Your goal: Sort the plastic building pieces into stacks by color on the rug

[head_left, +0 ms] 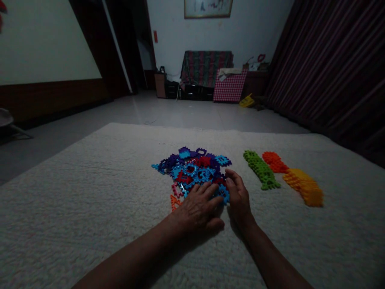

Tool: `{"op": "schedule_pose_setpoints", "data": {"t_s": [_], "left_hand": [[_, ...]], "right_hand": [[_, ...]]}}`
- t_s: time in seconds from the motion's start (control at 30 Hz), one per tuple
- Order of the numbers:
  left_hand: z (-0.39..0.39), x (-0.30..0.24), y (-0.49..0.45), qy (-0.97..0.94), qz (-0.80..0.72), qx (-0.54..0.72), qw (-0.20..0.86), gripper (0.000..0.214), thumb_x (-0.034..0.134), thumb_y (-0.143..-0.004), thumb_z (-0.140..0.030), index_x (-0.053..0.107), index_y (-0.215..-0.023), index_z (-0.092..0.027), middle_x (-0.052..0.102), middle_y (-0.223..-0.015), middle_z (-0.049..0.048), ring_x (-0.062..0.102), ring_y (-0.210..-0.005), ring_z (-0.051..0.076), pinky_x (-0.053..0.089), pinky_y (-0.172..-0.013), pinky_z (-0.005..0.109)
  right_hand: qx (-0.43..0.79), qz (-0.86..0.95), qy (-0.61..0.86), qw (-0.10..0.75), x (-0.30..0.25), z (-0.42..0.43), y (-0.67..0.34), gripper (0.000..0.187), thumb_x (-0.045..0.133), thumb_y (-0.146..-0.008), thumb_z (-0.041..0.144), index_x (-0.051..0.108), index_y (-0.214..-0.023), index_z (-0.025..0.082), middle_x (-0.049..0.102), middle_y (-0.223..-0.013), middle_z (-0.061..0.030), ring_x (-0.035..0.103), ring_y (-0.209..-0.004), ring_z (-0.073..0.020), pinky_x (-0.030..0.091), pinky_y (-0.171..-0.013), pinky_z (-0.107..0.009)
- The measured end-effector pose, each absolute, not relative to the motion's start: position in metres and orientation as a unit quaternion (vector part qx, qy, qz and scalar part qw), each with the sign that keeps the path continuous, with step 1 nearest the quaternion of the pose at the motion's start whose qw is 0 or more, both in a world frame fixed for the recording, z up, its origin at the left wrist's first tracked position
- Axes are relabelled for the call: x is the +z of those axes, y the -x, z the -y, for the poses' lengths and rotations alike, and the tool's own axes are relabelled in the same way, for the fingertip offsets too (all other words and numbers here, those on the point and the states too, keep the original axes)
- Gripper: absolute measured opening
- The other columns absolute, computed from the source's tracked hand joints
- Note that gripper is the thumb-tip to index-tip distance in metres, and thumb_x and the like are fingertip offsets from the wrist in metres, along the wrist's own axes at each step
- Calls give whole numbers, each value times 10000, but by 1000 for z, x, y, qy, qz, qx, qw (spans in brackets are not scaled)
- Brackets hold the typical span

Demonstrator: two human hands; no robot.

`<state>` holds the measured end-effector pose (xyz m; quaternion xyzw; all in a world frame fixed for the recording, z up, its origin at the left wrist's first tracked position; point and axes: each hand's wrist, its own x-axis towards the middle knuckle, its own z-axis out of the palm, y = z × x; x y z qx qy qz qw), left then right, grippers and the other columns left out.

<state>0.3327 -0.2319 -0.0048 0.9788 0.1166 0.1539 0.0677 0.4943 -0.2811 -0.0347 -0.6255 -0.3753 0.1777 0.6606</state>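
A mixed pile of notched plastic building pieces, mostly blue, purple and red, lies on a pale quilted cover. My left hand rests palm down on the near side of the pile, fingers apart. At the pile's right edge, my right hand stands on its side, fingers extended and nothing visibly gripped. An orange triangular piece pokes out beside my left wrist. To the right lie a row of green pieces, a group of red-orange pieces and a row of yellow-orange pieces.
The quilted cover spreads wide around the pile. Beyond its far edge is a tiled floor, with a cloth-draped cabinet and a red checked panel by the wall. A dark striped curtain hangs at right.
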Motion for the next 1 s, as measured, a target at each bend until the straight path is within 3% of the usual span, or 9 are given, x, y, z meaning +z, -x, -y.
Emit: {"op": "schedule_pose_setpoints", "data": {"t_s": [0.2,0.47,0.63,0.8,1.0], "left_hand": [[228,-5,-334,-974,-141,170,54,352,569,-903,-407,572,-1204,-223,474,-1419,119,429,-1302,326,419,-1046,500],[217,-12,-335,-957,-190,218,25,328,580,-888,-261,582,-1213,-213,497,-1406,122,488,-1263,304,484,-1016,481],[213,-10,-335,-936,-212,279,9,336,578,-903,-297,591,-1220,-188,510,-1423,137,519,-1240,308,491,-1026,481],[188,-12,-326,-878,-334,344,-12,322,540,-925,-252,582,-1234,-170,561,-1363,146,522,-1246,294,467,-1061,492],[169,-28,-318,-852,-386,353,17,337,626,-884,-299,604,-1198,-177,625,-1247,118,567,-1161,271,489,-1017,456]], "right_hand": [[192,376,624,657,-32,282,-493,538,539,-860,553,573,-1263,198,617,-1294,-121,582,-1178,-286,447,-1046,-480],[162,383,636,650,-34,279,-489,533,579,-834,550,589,-1236,200,603,-1312,-146,567,-1203,-298,457,-1025,-487],[168,392,633,646,-31,279,-488,511,575,-842,541,599,-1216,195,620,-1272,-139,574,-1183,-290,472,-999,-454],[175,402,642,629,-26,281,-485,521,560,-850,547,598,-1210,172,626,-1251,-144,595,-1138,-278,510,-924,-402],[157,430,651,606,-23,283,-480,435,544,-869,485,606,-1187,195,627,-1244,-126,589,-1152,-272,481,-989,-431]]}}
